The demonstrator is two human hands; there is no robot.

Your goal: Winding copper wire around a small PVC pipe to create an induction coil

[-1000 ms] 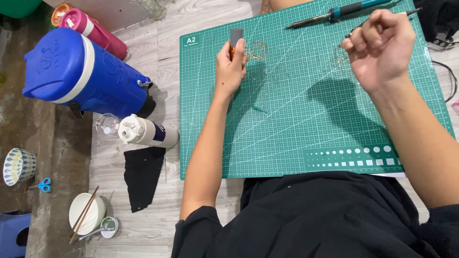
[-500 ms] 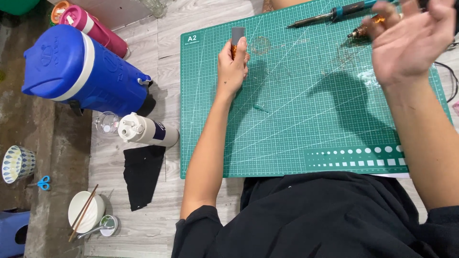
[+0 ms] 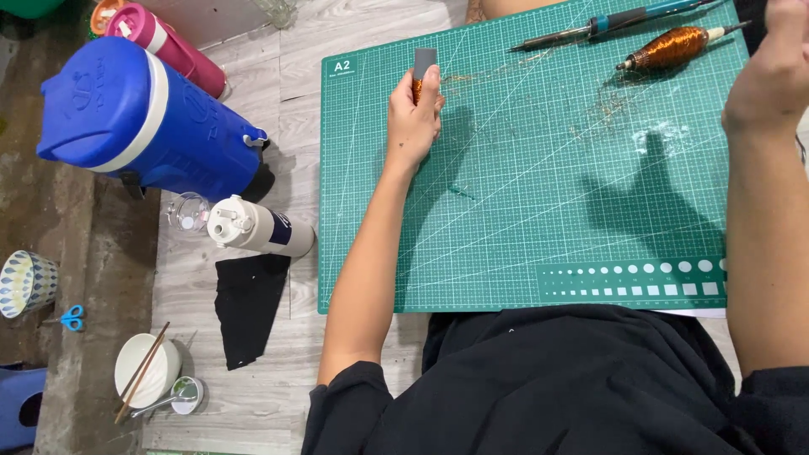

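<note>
a green cutting mat point(image 3: 539, 211) covers most of the floor in front of the person. to its left lies a big blue jug point(image 3: 143, 126), with a white bottle point(image 3: 257, 227) beside it and a pink bottle point(image 3: 168, 42) behind it. at the mat's far edge rest a soldering iron point(image 3: 607, 24) and a spool of copper wire point(image 3: 674, 48). the left hand point(image 3: 413, 122) is closed around a small grey block point(image 3: 424, 61) wound with copper wire, near the mat's top left corner. the block looks light and stiff; the wire looks thin and easily kinked, so holding the block's bare sides seems best. the right hand point(image 3: 771, 80) hangs raised at the right edge; i cannot tell whether it grips anything.
</note>
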